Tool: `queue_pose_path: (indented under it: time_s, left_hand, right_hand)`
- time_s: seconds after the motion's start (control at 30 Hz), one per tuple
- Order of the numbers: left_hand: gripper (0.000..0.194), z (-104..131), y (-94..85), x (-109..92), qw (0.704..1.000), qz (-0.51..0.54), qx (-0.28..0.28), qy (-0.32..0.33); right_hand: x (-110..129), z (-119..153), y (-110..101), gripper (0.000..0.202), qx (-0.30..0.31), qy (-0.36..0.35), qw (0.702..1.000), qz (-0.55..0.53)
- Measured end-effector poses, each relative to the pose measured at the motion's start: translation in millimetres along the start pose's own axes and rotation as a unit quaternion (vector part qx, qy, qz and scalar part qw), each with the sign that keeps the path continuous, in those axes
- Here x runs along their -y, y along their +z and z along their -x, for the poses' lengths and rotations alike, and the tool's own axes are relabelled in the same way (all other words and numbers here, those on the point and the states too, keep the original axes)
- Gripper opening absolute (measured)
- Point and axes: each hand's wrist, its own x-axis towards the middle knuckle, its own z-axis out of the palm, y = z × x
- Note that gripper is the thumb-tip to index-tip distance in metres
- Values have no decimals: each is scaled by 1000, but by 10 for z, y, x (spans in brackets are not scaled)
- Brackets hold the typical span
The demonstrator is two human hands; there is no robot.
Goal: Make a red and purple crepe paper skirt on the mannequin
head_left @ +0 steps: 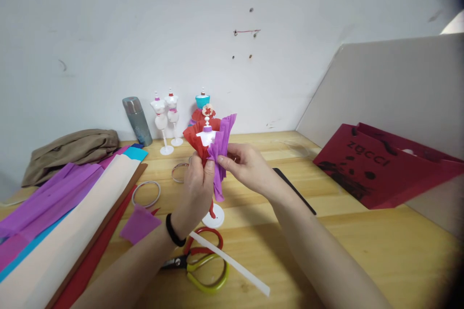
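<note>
A small white mannequin (207, 138) stands upright at the middle of the table on a round white base (213, 216). Pleated red crepe paper (196, 136) fans out on its left side, and pleated purple crepe paper (219, 154) lies over its right side, hanging down below the hands. My left hand (197, 188) grips the lower red paper at the waist, thumb and fingers pressed together. With thumb and forefinger, my right hand (246, 166) pinches the purple paper's right side. Both hands hide the mannequin's waist.
Scissors (206, 251) and a white strip (232, 263) lie in front, tape rings (146, 194) and paper sheets (72, 231) left. Behind stand more mannequins (159, 106) and a bottle (137, 120); rightward, a black flat object (295, 190) and a red bag (384, 169).
</note>
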Motion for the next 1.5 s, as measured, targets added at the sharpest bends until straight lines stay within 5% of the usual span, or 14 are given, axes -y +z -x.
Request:
queue_pose_path:
  time_s: [0.67,1.1,1.5]
  left_hand:
    - [18,1,35,20,999,9,-33,-23]
    - [16,-52,30,35,998,24,-52,-29]
    - [15,-69,18,26,998,57,-34,-25]
  right_hand:
    - [34,-1,52,15,-36,1,998,48]
    - [13,7,-57,21,33,-20,999,-6]
    - [44,23,-77,20,4,-4,1000,2]
